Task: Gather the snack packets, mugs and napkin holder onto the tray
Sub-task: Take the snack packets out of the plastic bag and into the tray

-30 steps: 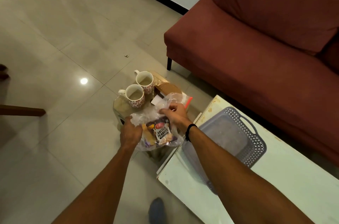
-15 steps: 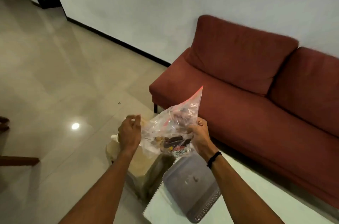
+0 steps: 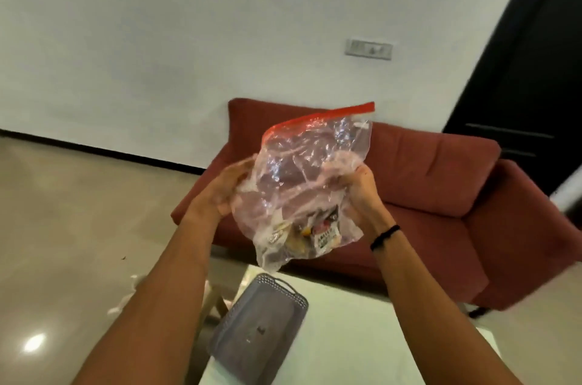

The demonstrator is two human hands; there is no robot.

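Observation:
I hold a clear zip bag (image 3: 299, 176) with a red seal strip up in the air, above the table. Several snack packets (image 3: 315, 233) lie bunched at its bottom, one with a red and white label. My left hand (image 3: 225, 189) grips the bag's left side and my right hand (image 3: 359, 192) grips its right side. The grey perforated tray (image 3: 252, 343) lies on the white table (image 3: 362, 337) below the bag, with nothing visible in it. The mugs and napkin holder are hidden behind my left forearm or out of view.
A red sofa (image 3: 441, 195) stands behind the table against the white wall. A low pale side table (image 3: 214, 299) shows partly left of the tray. Tiled floor stretches to the left. A dark door is at the right.
Both hands lifted the bag of snack packets off the low side table and raised it over the tray. My view tilted up, so the mugs dropped out of sight.

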